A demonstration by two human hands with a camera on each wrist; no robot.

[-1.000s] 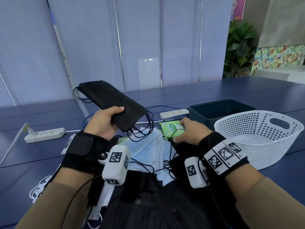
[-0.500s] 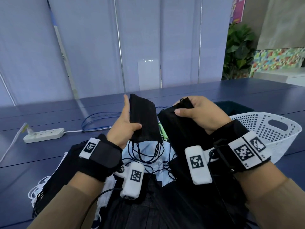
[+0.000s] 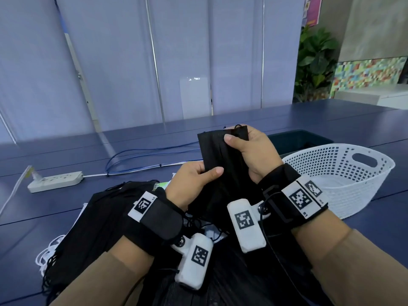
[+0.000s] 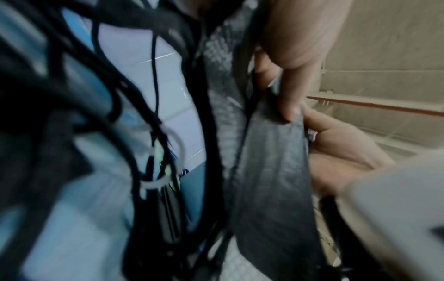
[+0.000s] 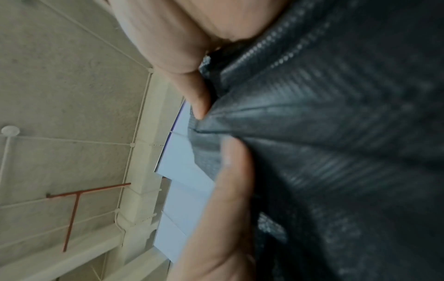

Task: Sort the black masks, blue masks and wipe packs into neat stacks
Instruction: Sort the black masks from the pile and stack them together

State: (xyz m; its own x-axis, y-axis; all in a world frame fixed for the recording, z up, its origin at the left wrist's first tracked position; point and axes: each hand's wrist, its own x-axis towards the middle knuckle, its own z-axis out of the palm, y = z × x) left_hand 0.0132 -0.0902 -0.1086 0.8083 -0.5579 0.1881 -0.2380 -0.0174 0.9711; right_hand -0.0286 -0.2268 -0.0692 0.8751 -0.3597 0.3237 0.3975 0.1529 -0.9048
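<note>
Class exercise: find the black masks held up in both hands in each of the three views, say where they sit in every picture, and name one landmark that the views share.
Head: black masks at centre, pinched between left hand and right hand.
Left wrist: black masks run down the middle, right of centre.
Right wrist: black masks fill the right half.
Shared landmark: the right hand's thumb pressing on the fabric.
</note>
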